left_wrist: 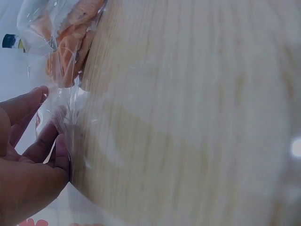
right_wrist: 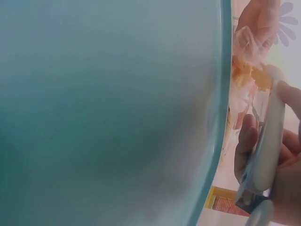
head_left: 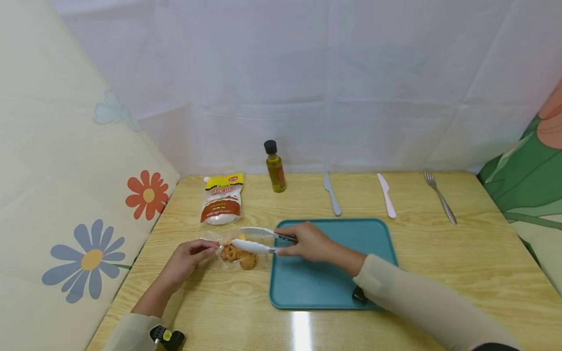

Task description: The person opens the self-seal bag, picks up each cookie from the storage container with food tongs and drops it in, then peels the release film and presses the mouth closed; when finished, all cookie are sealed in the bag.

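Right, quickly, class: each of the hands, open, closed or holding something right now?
Left hand: holding, pinching the end of the clear bag.
Right hand: holding the tongs, whose white tips are apart.

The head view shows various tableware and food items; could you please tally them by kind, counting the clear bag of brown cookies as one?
Blue-grey knife and pale pink knife: 2
Silver metal fork: 1
White-tipped tongs: 1
Rectangular teal tray: 1
Black-capped yellow-green bottle: 1
Yellow, white and brown pouch: 1
Clear bag of brown cookies: 1
Total: 8
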Demonstrator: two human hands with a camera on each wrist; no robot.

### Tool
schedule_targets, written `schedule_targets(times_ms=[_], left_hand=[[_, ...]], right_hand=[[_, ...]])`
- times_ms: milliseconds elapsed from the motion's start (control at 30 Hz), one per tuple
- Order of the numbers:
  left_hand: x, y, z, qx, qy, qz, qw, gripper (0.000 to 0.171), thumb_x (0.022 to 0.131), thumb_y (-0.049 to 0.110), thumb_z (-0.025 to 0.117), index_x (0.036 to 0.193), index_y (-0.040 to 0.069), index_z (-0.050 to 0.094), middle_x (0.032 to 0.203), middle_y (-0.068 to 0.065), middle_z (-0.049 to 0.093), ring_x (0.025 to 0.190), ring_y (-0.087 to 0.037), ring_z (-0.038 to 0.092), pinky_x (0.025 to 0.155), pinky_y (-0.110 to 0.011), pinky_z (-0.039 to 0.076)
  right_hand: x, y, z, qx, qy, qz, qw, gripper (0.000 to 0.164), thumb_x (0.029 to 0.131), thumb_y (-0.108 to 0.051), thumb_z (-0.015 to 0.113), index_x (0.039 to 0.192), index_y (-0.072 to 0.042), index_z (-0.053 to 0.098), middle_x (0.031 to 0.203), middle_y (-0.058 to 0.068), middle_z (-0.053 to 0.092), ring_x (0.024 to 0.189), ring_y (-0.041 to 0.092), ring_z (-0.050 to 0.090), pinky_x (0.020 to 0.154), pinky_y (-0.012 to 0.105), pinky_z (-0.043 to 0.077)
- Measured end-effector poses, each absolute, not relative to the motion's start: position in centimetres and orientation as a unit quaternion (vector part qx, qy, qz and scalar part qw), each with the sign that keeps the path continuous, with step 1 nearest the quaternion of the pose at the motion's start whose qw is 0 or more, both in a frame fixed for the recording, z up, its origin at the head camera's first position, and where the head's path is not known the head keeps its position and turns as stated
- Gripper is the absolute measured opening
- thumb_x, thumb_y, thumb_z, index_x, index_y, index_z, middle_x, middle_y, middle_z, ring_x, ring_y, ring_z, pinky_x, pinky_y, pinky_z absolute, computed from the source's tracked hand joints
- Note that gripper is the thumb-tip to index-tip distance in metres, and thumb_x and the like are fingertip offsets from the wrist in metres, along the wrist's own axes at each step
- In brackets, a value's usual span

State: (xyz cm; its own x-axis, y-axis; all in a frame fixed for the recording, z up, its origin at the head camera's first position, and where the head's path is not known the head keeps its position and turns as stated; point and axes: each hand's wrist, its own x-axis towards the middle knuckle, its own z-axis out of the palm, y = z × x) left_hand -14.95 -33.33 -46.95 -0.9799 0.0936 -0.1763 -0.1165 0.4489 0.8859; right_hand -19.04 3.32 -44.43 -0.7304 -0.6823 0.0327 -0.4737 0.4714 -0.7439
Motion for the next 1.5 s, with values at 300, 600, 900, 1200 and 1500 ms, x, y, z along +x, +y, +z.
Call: schedule_targets(times_ms=[300,600,900,1200,1500], left_hand=[[-15.0,-33.4,-47.0,-0.006,0.845,0.526,0.100,0.025,0.104,0.014,0.062,0.119,-0.004,0.072,0.130,-0.016,0.068,0.107,0.002,0.059,0.088,-0.019,0.051],[-15.0,-33.3,-46.9,-0.004,0.844,0.527,0.102,0.025,0.105,0.012,0.061,0.120,-0.005,0.071,0.130,-0.017,0.067,0.108,0.001,0.060,0.090,-0.018,0.051],[-15.0,-33.3,-46.9,-0.009,0.848,0.521,0.100,0.025,0.105,0.012,0.061,0.120,-0.005,0.072,0.128,-0.015,0.069,0.107,0.001,0.060,0.089,-0.018,0.051],[-15.0,-33.3,-47.0,-0.006,0.849,0.520,0.094,0.024,0.105,0.013,0.061,0.117,-0.005,0.072,0.128,-0.016,0.068,0.106,0.002,0.060,0.088,-0.018,0.051],[-15.1,-33.3,-47.0,-0.010,0.845,0.526,0.099,0.022,0.104,0.013,0.063,0.115,-0.003,0.074,0.124,-0.010,0.071,0.104,0.001,0.061,0.087,-0.019,0.052]], right_hand=[[-19.0,3.0,-45.3,-0.356,0.845,-0.376,0.133,0.058,0.093,-0.033,0.079,0.143,-0.010,0.062,0.071,-0.008,0.056,0.060,0.003,0.044,0.057,0.022,0.036],[-18.8,4.1,-44.6,-0.354,0.869,-0.316,0.140,0.063,0.091,-0.033,0.081,0.147,-0.013,0.059,0.073,-0.009,0.063,0.061,0.004,0.050,0.055,0.023,0.041],[-18.9,3.6,-44.7,-0.377,0.873,-0.284,0.123,0.061,0.094,-0.036,0.077,0.148,-0.016,0.058,0.073,-0.010,0.062,0.063,0.004,0.050,0.059,0.024,0.041],[-18.9,3.1,-44.5,-0.390,0.868,-0.286,0.110,0.059,0.095,-0.036,0.075,0.148,-0.016,0.058,0.075,-0.009,0.062,0.063,0.004,0.050,0.058,0.025,0.041],[-18.9,2.9,-44.5,-0.393,0.875,-0.262,0.105,0.065,0.093,-0.039,0.078,0.149,-0.013,0.056,0.091,-0.002,0.072,0.069,0.003,0.053,0.064,0.025,0.044]])
